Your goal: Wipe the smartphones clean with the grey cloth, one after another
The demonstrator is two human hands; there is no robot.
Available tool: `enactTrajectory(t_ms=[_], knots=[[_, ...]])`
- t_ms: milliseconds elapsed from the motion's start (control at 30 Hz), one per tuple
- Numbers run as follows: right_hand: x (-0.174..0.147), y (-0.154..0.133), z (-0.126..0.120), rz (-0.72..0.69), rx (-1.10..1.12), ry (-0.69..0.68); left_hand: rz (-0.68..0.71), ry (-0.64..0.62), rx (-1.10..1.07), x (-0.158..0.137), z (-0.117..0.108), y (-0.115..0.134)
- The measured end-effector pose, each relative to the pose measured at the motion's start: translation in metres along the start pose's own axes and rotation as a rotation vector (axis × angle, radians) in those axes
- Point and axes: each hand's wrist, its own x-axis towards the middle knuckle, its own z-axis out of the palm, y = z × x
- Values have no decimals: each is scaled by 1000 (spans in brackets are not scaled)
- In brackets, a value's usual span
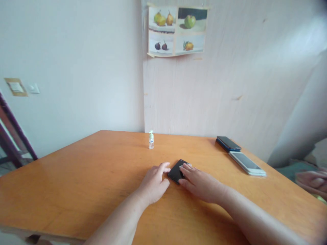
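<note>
Fingers of the right hand lie flat and close together over the phone, thumb set a little apart at the near edge. A pale scrap shows under their tips; whether they pinch it or only press it down, I cannot tell. The left hand is at nine o'clock of the phone, loosely curved, thumb and fingers spread with a gap between them and nothing held. Its fingertips are just beside the phone's left edge; contact is unclear.

The black phone lies flat on the counter, its long side slanting toward one o'clock. It looks light, stiff and thin, probably slick on its face and easily scratched or cracked if dropped. Its two long edges would give the surest hold, while a flat palm could make it slide.

Farther out, a small pump bottle stands upright at eleven o'clock. Dark phones lie stacked at two o'clock, with white phones just beside them, nearer three.
</note>
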Motion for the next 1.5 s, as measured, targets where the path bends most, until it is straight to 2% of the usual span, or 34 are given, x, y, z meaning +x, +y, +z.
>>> enactTrajectory(t_ms=[67,133,333,400,467,600,667,733,867,933,1133,1200,1267,1400,1467,1500], knots=[[6,11,0,85,-32,28,2,-3,2,1,1,-3],[6,10,0,95,-42,37,9,-2,-6,1,2,-6],[-20,-38,-1,-180,8,51,9,-18,-35,2,1,-7],[-21,-42,-2,-218,11,50,6,-22,-33,2,0,-6],[-14,-32,-2,-173,-1,48,5,-26,-27,2,-1,-5],[5,2,-3,9,-29,81,3,-35,-26,4,-2,-6],[7,8,-3,46,-54,88,1,-35,-32,5,-1,-7],[2,-1,-2,4,-76,83,3,-31,-39,5,0,-9],[-16,-31,0,-229,-52,80,11,-21,-43,5,1,-9],[-17,-34,1,-266,-24,76,15,-21,-39,5,1,-9],[9,7,-2,0,-96,110,7,-26,-19,6,1,-10],[11,11,-2,26,-92,127,5,-31,-18,7,0,-9],[7,5,-1,-43,-59,130,7,-35,-20,7,0,-8],[-6,-17,1,-326,73,115,7,-42,-22,7,-1,-8],[-4,-15,1,-364,82,109,8,-42,-20,7,-1,-8],[0,-10,2,-328,60,113,9,-41,-17,7,0,-8]])
